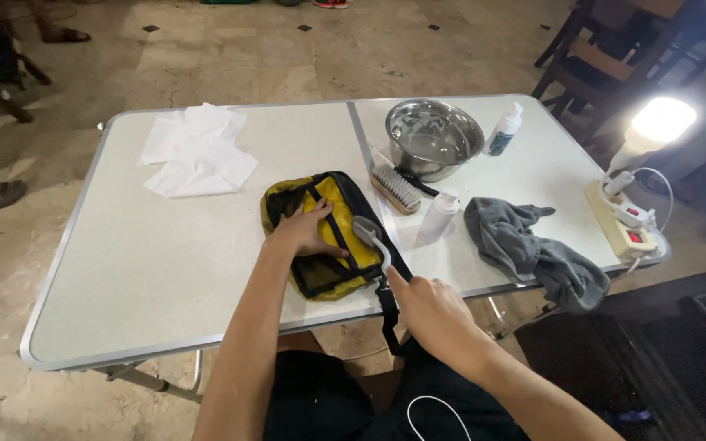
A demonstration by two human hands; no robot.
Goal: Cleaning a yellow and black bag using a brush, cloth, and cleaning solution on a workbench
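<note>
Lying at the near edge of the worktop (165, 278), a little right of its middle, the yellow-and-black pouch bag (328, 233) has its long axis running from the far left toward the near right, so that its black strap (387, 314) spills over the near edge and hangs down toward the person's lap. The left hand (302, 233) rests flat on top of the bag, fingers spread and pressing it down, not clenched around anything. The right hand (428, 309) sits just off the bag's near-right end, right at the worktop's edge; it is closed around the handle of a small grey-headed brush (372, 237), whose head touches the bag's right side. So the left hand is on the bag itself, while the right meets it only through the tool.

Beyond the bag, toward the far edge, lie a wooden scrub brush (395, 189) and a steel bowl (434, 137), touching or nearly so. A white squeeze bottle (438, 216) stands just right of the bag, a second small bottle (504, 131) beside the bowl. A grey cloth (533, 249) drapes over the right near edge. White paper towels (198, 151) lie toward the far left corner, well apart. A power strip (623, 220) and a lit lamp (655, 122) occupy the right edge.
</note>
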